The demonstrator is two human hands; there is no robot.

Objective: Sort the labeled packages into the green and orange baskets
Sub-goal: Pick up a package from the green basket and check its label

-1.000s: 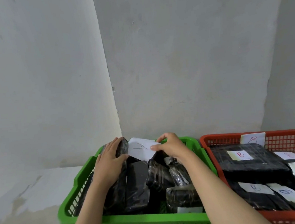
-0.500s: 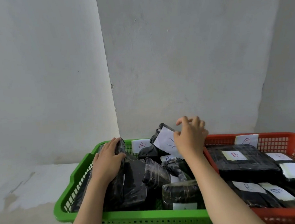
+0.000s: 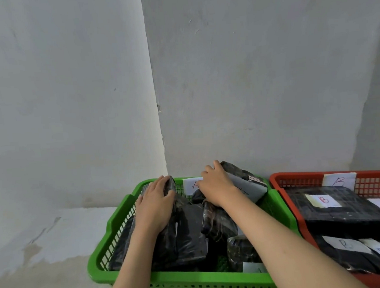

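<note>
Both hands are in the green basket (image 3: 113,227) right now. My right hand (image 3: 215,185) has its fingers curled over the top edge of a black package (image 3: 244,180) with a white label; I'd call it a grip, though I can't tell where the thumb sits. The package is tilted, long axis running from my fingertips down toward the orange basket (image 3: 276,178), leaning on the back-right rim of the green one. The slot it needs lies just below and left of those fingers, so the right hand is clearly the nearer one. My left hand (image 3: 155,205) lies on an upright package (image 3: 172,224), fingers together, wrapped over its top, propping the stack. Orange basket is all B labels.
</note>
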